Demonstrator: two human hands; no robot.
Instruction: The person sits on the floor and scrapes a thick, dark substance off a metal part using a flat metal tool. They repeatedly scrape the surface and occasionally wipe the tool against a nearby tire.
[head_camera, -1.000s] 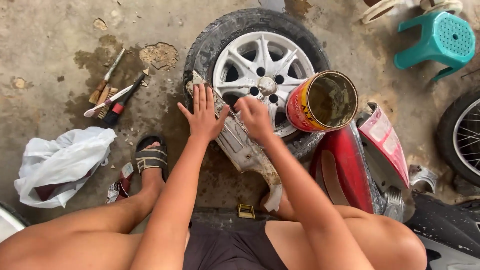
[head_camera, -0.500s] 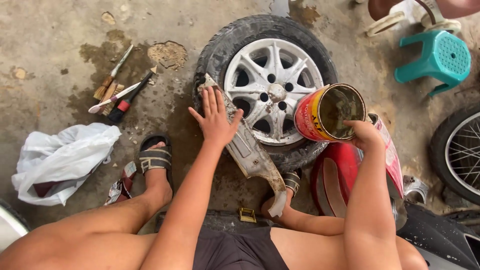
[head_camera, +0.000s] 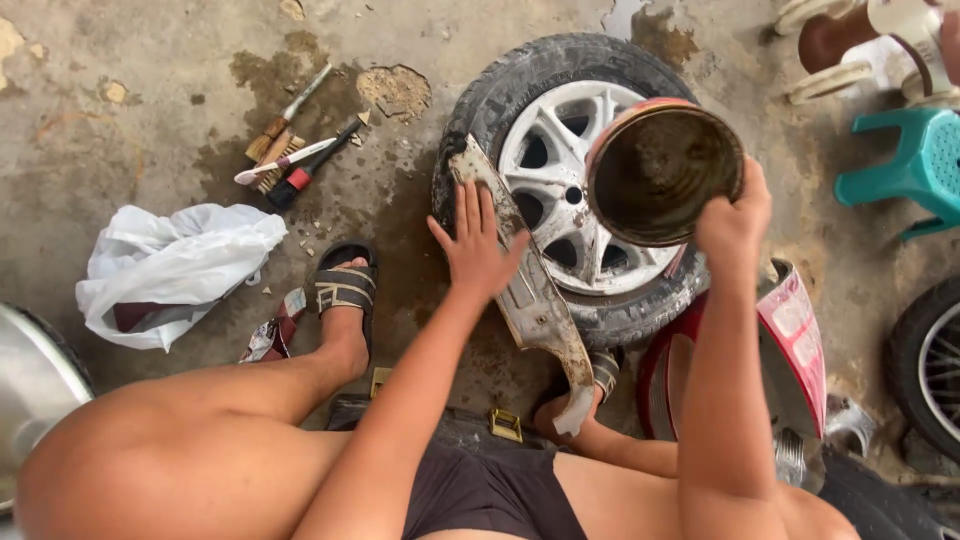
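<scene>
My left hand (head_camera: 474, 247) lies flat, fingers spread, on a long dirty grey plastic panel (head_camera: 538, 305) that leans across a car tyre with a silver alloy wheel (head_camera: 565, 175). My right hand (head_camera: 733, 218) grips the rim of a rusty round tin can (head_camera: 663, 170) and holds it lifted over the wheel, its open mouth turned towards me. The can's inside looks dark and stained.
Brushes and a screwdriver (head_camera: 296, 155) lie on the stained concrete at upper left. A white plastic bag (head_camera: 170, 270) sits at left. A red motorcycle panel (head_camera: 790, 350) lies at right, with a teal stool (head_camera: 915, 170) and another wheel (head_camera: 930, 365) beyond. My sandalled foot (head_camera: 345, 295) rests beside the tyre.
My right hand left the panel, took hold of the tin can and lifted it over the wheel, tilting its mouth towards me. My left hand stayed flat on the panel.
</scene>
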